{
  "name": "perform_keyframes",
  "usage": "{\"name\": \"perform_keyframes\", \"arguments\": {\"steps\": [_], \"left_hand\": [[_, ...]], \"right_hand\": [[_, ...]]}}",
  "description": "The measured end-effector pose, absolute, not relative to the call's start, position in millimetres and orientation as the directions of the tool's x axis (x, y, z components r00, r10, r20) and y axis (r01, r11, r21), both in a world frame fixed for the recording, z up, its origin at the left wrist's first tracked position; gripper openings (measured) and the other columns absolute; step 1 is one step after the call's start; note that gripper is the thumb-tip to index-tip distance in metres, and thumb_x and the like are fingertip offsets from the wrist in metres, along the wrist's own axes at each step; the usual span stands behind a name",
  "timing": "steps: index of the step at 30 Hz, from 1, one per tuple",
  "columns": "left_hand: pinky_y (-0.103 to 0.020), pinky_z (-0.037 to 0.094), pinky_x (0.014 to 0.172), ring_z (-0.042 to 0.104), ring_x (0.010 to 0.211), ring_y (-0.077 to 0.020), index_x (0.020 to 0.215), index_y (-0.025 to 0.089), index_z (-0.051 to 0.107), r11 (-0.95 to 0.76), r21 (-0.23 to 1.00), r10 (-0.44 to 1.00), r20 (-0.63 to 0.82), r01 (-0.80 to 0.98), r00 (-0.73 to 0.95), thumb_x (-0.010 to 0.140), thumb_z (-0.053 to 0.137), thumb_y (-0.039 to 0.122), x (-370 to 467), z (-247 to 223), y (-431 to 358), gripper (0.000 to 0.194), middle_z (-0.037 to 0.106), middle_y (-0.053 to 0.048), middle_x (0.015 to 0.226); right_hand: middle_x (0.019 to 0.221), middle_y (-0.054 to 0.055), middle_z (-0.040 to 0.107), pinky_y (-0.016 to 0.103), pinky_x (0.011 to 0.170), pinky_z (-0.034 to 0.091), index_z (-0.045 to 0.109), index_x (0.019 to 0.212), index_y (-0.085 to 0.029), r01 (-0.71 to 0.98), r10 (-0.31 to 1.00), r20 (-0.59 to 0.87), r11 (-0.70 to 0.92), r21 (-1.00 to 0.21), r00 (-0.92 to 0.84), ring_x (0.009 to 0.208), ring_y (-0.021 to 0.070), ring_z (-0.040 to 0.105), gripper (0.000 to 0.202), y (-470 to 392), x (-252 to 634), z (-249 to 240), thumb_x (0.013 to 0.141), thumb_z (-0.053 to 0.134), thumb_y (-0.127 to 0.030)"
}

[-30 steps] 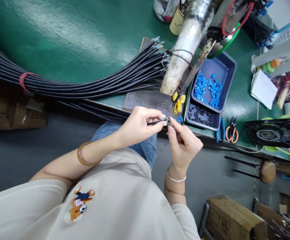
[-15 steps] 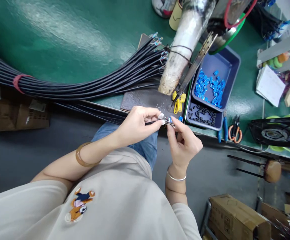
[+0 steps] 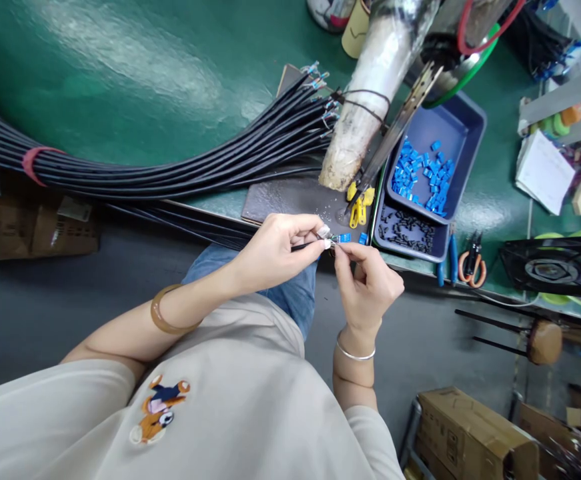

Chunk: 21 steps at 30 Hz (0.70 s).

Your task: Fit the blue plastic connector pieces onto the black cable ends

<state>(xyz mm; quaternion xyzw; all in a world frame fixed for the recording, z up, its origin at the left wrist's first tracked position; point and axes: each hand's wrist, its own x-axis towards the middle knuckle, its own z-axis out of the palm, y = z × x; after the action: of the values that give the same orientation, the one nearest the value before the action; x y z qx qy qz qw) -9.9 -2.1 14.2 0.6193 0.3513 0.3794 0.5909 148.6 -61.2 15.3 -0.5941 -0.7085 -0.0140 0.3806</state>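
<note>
My left hand [image 3: 290, 247] pinches the end of a black cable [image 3: 301, 247] just past the table's front edge. Thin wires stick out of the cable end between the two hands. My right hand [image 3: 365, 277] is closed at the fingertips on those wires. Small blue pieces [image 3: 343, 237] lie just above the right fingertips, and another blue piece [image 3: 363, 238] sits a little to the right. Behind the hands is a dark board [image 3: 290, 198] with small white bits on it. A yellow tool [image 3: 359, 207] rests at its right side.
A bundle of black cables [image 3: 170, 180] tied with a red band crosses the green table [image 3: 145, 80]. A wrapped pipe [image 3: 355, 120] hangs over the board. At right are a tray of blue pieces [image 3: 470, 127], a tray of black pieces [image 3: 433, 250], orange-handled cutters [image 3: 471, 263] and a fan [image 3: 550, 267].
My right fingertips have closed together on the wire ends and turned slightly. The blue pieces above them show more clearly. My left hand has hardly moved.
</note>
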Motion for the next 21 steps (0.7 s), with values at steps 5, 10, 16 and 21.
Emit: {"name": "perform_keyframes", "arguments": {"steps": [5,10,16,21], "left_hand": [[-0.018,0.044,0.055,0.050,0.056,-0.0070,0.084,0.010,0.068,-0.084,0.996,0.877,0.093,-0.039,0.471,0.084,0.060,0.018,-10,12,-6,0.011,0.059,0.000,0.063],[-0.018,0.043,0.053,0.050,0.058,-0.0073,0.084,0.010,0.073,-0.030,0.997,0.911,0.057,-0.073,0.409,0.081,0.066,0.023,-9,11,-7,0.016,0.063,-0.002,0.067],[-0.018,0.037,0.049,0.043,0.053,-0.0059,0.072,0.011,0.068,0.022,0.997,0.913,0.010,-0.074,0.407,0.081,0.064,0.023,-8,10,-1,0.015,0.053,0.001,0.059],[-0.018,0.032,0.049,0.037,0.053,-0.0051,0.071,0.012,0.063,-0.002,0.998,0.906,0.029,-0.064,0.422,0.084,0.061,0.022,-5,7,4,0.017,0.045,0.003,0.058]], "right_hand": [[0.059,-0.008,0.052,0.018,0.044,0.034,0.059,0.081,-0.019,0.597,0.961,0.240,0.110,-0.794,0.141,0.044,0.0036,0.042,0.013,-63,150,21,0.090,0.060,-0.029],[0.056,-0.009,0.049,0.019,0.040,0.034,0.063,0.095,-0.020,0.495,0.768,0.525,0.317,-0.809,0.366,0.040,0.0043,0.043,0.012,-61,152,29,0.086,0.062,-0.028],[0.091,-0.001,0.075,0.023,0.051,0.056,0.057,0.108,-0.023,0.645,0.717,0.628,0.331,-0.689,0.304,0.061,0.0110,0.071,0.021,-61,150,23,0.090,0.056,-0.012],[0.107,0.004,0.075,0.034,0.077,0.065,0.061,0.096,-0.022,0.732,0.811,0.581,0.356,-0.581,0.067,0.093,0.0182,0.075,0.015,-56,151,10,0.085,0.064,-0.013]]}}
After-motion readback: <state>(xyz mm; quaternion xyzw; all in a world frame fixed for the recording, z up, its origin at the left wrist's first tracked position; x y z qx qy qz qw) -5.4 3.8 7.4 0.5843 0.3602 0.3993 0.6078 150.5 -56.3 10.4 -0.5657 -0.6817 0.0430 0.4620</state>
